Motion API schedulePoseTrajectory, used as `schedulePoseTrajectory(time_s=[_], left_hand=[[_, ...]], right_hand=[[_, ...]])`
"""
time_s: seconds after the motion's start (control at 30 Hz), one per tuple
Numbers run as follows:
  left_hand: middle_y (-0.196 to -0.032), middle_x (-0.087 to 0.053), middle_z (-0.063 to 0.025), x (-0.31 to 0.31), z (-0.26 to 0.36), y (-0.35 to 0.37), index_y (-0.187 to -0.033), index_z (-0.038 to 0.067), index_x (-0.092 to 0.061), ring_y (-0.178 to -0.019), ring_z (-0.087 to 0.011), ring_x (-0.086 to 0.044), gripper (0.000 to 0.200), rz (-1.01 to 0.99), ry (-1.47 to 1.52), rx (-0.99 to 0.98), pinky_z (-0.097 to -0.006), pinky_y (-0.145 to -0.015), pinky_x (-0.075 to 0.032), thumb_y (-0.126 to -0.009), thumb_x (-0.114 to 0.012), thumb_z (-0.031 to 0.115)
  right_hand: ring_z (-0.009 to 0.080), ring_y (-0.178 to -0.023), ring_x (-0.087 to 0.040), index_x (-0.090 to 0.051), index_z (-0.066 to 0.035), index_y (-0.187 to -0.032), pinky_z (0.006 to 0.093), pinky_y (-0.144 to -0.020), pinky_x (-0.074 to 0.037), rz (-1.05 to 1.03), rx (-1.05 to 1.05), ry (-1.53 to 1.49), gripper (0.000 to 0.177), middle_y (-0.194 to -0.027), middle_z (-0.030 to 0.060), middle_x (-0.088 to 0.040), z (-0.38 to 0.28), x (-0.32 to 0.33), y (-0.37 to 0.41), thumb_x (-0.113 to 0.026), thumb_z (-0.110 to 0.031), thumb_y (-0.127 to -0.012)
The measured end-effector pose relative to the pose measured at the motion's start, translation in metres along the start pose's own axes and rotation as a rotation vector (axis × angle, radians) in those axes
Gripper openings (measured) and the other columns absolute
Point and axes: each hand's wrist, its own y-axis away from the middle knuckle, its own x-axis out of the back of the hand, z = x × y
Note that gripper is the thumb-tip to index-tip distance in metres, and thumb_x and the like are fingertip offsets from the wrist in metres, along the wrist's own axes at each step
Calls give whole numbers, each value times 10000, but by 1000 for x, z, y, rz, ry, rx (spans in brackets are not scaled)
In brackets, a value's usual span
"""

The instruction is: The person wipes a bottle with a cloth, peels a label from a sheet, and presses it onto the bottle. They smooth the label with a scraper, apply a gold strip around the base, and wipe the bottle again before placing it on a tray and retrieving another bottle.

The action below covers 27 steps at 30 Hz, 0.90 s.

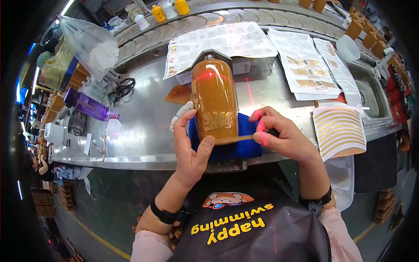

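Observation:
A glossy amber-brown bottle (214, 96) with a gold raised-looking pattern near its base lies with its neck pointing away from me, against a dark angular holder (224, 57). My left hand (190, 144) grips its lower left side, thumb at the base edge. A thin gold strip (245, 137) runs along the base edge out to my right hand (279, 135), which pinches its free end between thumb and fingers. Something dark shows within the right hand; I cannot make out what. Beneath the bottle lies a blue cloth (248, 124).
To the right is a sheet of curved gold strips (340, 129), with gold decal sheets (307, 65) behind it. A sink (369, 94) is at far right. A purple bottle (89, 105) and black cable (124, 88) lie left. A conveyor (196, 26) runs along the back.

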Motion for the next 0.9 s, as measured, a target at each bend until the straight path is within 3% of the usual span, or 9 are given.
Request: schedulePoseTrajectory(time_s=[0.1, 0.2, 0.33, 0.53, 0.63, 0.67, 0.77, 0.8, 0.9], left_hand=[[-1377, -374, -148, 1, 2, 2, -1356, -34, -319, -1348, -256, -317, 559, 8, 76, -5, -419, -1164, -158, -931, -591, 206], [-1263, -486, -148, 12, -5, 13, -1253, 44, -447, -1240, -270, -431, 395, 20, -213, -283, -493, -1138, -225, -905, -613, 131], [-1018, -619, -69, 17, 11, 10, -929, 196, -650, -1031, -250, -532, 235, -44, -543, -586, -491, -1032, -379, -741, -731, 82], [-976, -638, -20, 15, 19, -10, -895, 178, -654, -1033, -250, -535, 208, -204, -590, -837, -521, -1046, -344, -718, -723, 96], [-988, -645, -21, 5, 24, -19, -866, 186, -668, -1059, -244, -540, 187, -275, -607, -872, -508, -1073, -321, -701, -723, 120], [-1079, -640, -71, 4, 24, -19, -989, 159, -652, -1136, -281, -537, 284, -316, -634, -860, -523, -1113, -281, -721, -741, 125], [-1174, -612, -96, -3, 26, -24, -1137, 150, -587, -1192, -314, -531, 417, -117, -594, -557, -549, -1128, -264, -757, -757, 176], [-1243, -569, -155, 5, 20, -22, -1250, 111, -488, -1213, -382, -525, 569, -167, -557, -523, -588, -1126, -235, -776, -787, 211], [-1232, -574, -184, 6, 13, -13, -1259, 99, -466, -1209, -399, -529, 593, -93, -496, -483, -591, -1129, -221, -787, -787, 256]], right_hand=[[97, -960, -469, -571, -59, -786, 252, -846, -394, -1, -1, -4, 233, -1143, 71, -513, 3, 0, 0, -687, -225, -902], [98, -960, -469, -569, -59, -786, 251, -848, -393, 0, -15, -5, 234, -1142, 70, -512, 3, 1, 0, -688, -225, -902], [100, -960, -469, -563, -61, -790, 252, -845, -395, -10, -28, -15, 240, -1146, 64, -509, 6, 0, 0, -690, -231, -902], [104, -968, -471, -554, -63, -801, 255, -850, -398, -12, -59, -41, 247, -1152, 58, -507, 2, 0, 1, -690, -242, -903], [156, -969, -509, -592, -46, -828, 277, -812, -432, 5, 3, -1, 220, -1130, 90, -533, 7, -2, 0, -681, -234, -897], [181, -968, -528, -611, -38, -840, 288, -793, -449, 16, 39, 23, 210, -1118, 106, -545, 8, -2, 0, -677, -230, -894], [179, -964, -526, -611, -34, -855, 287, -803, -444, -6, 83, 10, 207, -1127, 104, -541, 7, -2, 2, -675, -227, -896], [158, -971, -509, -601, -38, -840, 279, -819, -431, -16, 79, -19, 212, -1137, 98, -531, 1, -1, 3, -677, -226, -899], [114, -983, -475, -580, -44, -803, 265, -848, -407, -47, 57, -77, 229, -1158, 90, -509, -14, 1, 6, -680, -222, -906]])
